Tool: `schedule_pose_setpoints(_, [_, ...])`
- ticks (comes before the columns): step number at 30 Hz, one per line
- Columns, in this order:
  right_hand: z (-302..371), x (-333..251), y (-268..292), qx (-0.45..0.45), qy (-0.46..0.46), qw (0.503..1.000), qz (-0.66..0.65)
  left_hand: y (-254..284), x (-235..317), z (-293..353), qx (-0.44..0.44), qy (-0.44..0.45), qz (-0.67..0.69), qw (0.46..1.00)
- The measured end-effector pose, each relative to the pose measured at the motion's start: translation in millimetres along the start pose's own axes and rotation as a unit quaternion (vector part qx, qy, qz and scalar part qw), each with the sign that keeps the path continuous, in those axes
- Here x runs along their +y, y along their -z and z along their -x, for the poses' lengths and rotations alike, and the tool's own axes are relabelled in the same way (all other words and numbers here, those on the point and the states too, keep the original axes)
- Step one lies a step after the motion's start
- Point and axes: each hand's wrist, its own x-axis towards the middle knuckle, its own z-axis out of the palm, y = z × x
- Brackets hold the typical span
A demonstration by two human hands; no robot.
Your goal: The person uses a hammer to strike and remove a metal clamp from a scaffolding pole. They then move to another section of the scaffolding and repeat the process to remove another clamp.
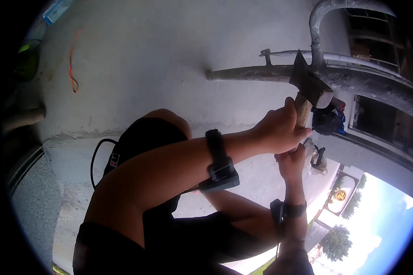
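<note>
The wooden handle (302, 111) of a hammer (309, 85) is gripped by both hands. The left hand (277, 133) is wrapped tightly around the handle just below the head, with the fingers curled over its front and the thumb raised beside the wood. The right hand (291, 161) is closed around the lower part of the handle, directly beneath the left one and touching it. Each grip is therefore narrow and full, closed on the same handle.

The dark metal hammer head (311, 84) is held up against a rough, grey metal railing (353, 80), where a horizontal bar is met by a curved upright pipe (317, 27). The head is seen in contact with, or just in front of, that joint; which of the two cannot be told.

A black strap with a small device (220, 167) is worn on the left forearm, and a similar black band (287, 211) is worn on the right wrist. A bent knee in dark shorts (144, 137) is seen beneath the left arm. A pale concrete floor (147, 59) lies behind, with an orange cord (72, 68) lying on it well apart from the hands. A dark bag (326, 120) hangs just beside the hammer, below the railing.
</note>
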Motion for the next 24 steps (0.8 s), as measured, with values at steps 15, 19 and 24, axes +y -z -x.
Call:
schedule_pose_setpoints(15, [16.5,-9.9,0.2,0.084,0.051,0.991,0.093,2.5,20.8,9.8,-0.020,0.009,0.032,0.999])
schedule_pose_setpoints(19, [21.5,-10.0,13.6,0.092,0.051,0.988,0.116,-5.0,25.9,10.9,-0.010,-0.025,0.036,0.999])
schedule_pose_setpoints(24, [19.2,-15.1,11.4,0.103,0.099,0.982,0.127,-17.7,15.8,11.3,0.052,-0.010,0.038,0.998])
